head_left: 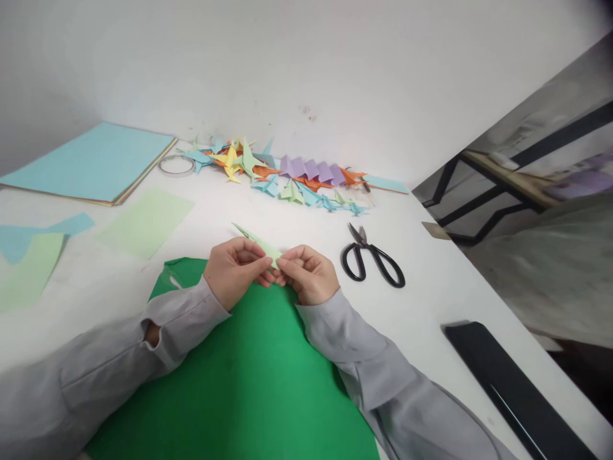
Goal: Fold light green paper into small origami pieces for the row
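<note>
A small piece of folded light green paper (261,243) is pinched between my two hands, its narrow pointed end sticking out to the upper left. My left hand (234,267) grips it from the left with thumb and fingers. From the right, my right hand (310,271) pinches the wider end, so the fingertips of both hands nearly meet. The fingers hide part of the folds. Beneath the hands lies a large green sheet (239,390). Black-handled scissors (366,252) rest to the right of my right hand, blades slightly apart.
Folded paper cranes (232,160) and a purple pleated strip (311,169) line the wall. At left are a stack of coloured paper (96,163), a tape roll (176,165), a light green sheet (148,220) and blue scraps (29,239). A long black object (512,390) lies near the right edge.
</note>
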`<action>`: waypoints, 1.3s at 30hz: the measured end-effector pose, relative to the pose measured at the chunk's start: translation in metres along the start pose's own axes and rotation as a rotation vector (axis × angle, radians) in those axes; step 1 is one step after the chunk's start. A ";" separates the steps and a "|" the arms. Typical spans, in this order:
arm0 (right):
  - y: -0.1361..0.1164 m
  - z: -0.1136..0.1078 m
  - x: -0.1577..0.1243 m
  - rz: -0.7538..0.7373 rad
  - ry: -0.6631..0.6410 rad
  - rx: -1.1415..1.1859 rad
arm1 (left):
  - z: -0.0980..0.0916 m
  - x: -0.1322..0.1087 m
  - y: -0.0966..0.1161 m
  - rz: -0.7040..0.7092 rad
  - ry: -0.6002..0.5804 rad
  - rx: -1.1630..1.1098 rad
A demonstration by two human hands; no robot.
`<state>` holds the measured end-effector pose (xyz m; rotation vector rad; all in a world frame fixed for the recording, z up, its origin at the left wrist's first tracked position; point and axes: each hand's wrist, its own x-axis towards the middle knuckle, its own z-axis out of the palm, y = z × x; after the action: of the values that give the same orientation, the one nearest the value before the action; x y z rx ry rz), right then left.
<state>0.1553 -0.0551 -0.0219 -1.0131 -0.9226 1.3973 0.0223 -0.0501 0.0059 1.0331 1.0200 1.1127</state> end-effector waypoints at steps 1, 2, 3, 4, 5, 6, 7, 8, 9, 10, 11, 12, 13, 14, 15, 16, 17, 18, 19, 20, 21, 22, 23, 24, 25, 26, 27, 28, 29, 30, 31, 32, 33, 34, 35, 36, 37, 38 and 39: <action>0.000 0.000 0.000 -0.005 -0.002 0.005 | 0.000 0.000 0.000 0.001 0.001 0.000; 0.000 0.000 0.000 -0.007 -0.004 0.008 | 0.000 0.000 0.000 0.002 0.002 0.000; 0.001 -0.001 0.001 -0.008 -0.005 0.013 | 0.001 0.000 0.000 0.002 0.003 0.001; 0.001 -0.001 0.001 -0.006 -0.007 0.017 | 0.001 0.000 0.001 0.002 0.004 0.002; 0.001 -0.001 0.002 -0.002 -0.011 0.021 | 0.001 0.000 0.001 0.002 0.005 0.003; 0.001 -0.001 0.002 0.004 -0.016 0.022 | 0.001 0.000 0.001 0.003 0.007 0.003; 0.001 -0.002 0.002 0.009 -0.020 0.023 | 0.001 0.000 0.002 0.003 0.008 0.003; 0.001 -0.002 0.003 0.013 -0.022 0.022 | 0.001 0.000 0.002 0.005 0.010 0.002; 0.001 -0.002 0.003 0.016 -0.023 0.022 | 0.001 0.000 0.002 0.005 0.010 0.002; 0.000 -0.002 0.003 0.018 -0.025 0.023 | 0.001 0.000 0.002 0.004 0.011 0.001; 0.000 -0.002 0.003 0.018 -0.027 0.026 | 0.001 0.000 0.002 0.002 0.009 0.001; 0.000 -0.002 0.003 0.018 -0.029 0.030 | 0.001 0.000 0.001 0.001 0.008 0.001; 0.000 -0.003 0.003 0.018 -0.034 0.034 | 0.001 0.000 0.001 0.000 0.005 -0.001; 0.000 -0.003 0.003 0.019 -0.038 0.037 | 0.001 0.000 0.001 0.000 0.003 -0.004; 0.000 -0.003 0.003 0.020 -0.042 0.040 | 0.001 0.000 0.000 -0.001 -0.001 -0.006; 0.000 -0.002 0.003 0.023 -0.045 0.042 | 0.001 0.000 0.000 -0.001 -0.003 -0.010; -0.001 -0.002 0.002 0.028 -0.047 0.046 | 0.001 0.000 0.000 -0.002 -0.006 -0.013; -0.002 -0.003 0.002 0.036 -0.051 0.051 | 0.001 0.000 0.000 -0.003 -0.007 -0.016; -0.003 -0.003 0.002 0.050 -0.056 0.058 | 0.000 0.000 0.000 -0.003 -0.009 -0.019; -0.004 -0.003 0.002 0.068 -0.064 0.068 | 0.000 0.000 0.000 -0.003 -0.011 -0.024; -0.006 -0.003 0.002 0.091 -0.074 0.077 | -0.001 0.001 0.000 -0.003 -0.016 -0.029; -0.008 -0.004 0.002 0.115 -0.085 0.085 | -0.001 0.001 0.001 -0.002 -0.021 -0.035; -0.009 -0.005 0.002 0.141 -0.096 0.091 | -0.001 0.001 0.001 -0.003 -0.028 -0.039; -0.011 -0.006 0.002 0.167 -0.105 0.094 | -0.002 0.002 0.001 -0.002 -0.035 -0.044; -0.012 -0.006 0.002 0.189 -0.113 0.096 | -0.002 0.002 0.001 -0.001 -0.044 -0.047; -0.013 -0.007 0.002 0.208 -0.117 0.094 | -0.003 0.003 0.001 0.001 -0.054 -0.048; -0.015 -0.008 0.002 0.223 -0.119 0.089 | -0.003 0.003 0.002 0.005 -0.065 -0.047; -0.016 -0.008 0.002 0.233 -0.118 0.082 | -0.003 0.003 0.002 0.008 -0.076 -0.044; -0.016 -0.008 0.002 0.239 -0.117 0.072 | -0.004 0.004 0.001 0.010 -0.089 -0.040; -0.017 -0.008 0.001 0.242 -0.115 0.062 | -0.004 0.004 0.001 0.012 -0.103 -0.035; -0.018 -0.008 0.001 0.244 -0.114 0.053 | -0.004 0.004 0.001 0.014 -0.117 -0.029; -0.019 -0.008 0.001 0.247 -0.116 0.044 | -0.005 0.005 0.000 0.014 -0.129 -0.024; -0.020 -0.008 0.001 0.252 -0.122 0.038 | -0.005 0.005 0.000 0.015 -0.138 -0.019; -0.021 -0.008 0.001 0.260 -0.130 0.033 | -0.006 0.005 0.000 0.015 -0.146 -0.016; -0.021 -0.009 0.001 0.270 -0.140 0.030 | -0.006 0.005 -0.001 0.015 -0.152 -0.014; -0.022 -0.009 0.001 0.282 -0.150 0.027 | -0.007 0.005 -0.001 0.014 -0.157 -0.014; -0.023 -0.010 0.001 0.294 -0.159 0.026 | -0.007 0.005 -0.001 0.012 -0.163 -0.015; -0.023 -0.010 0.001 0.306 -0.165 0.027 | -0.007 0.005 -0.001 0.009 -0.169 -0.017; -0.024 -0.011 0.001 0.317 -0.169 0.027 | -0.008 0.005 -0.002 0.007 -0.175 -0.018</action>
<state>0.1733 -0.0526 -0.0031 -1.0656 -0.8888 1.7783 0.0159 -0.0449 0.0022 1.0996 0.8655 1.0161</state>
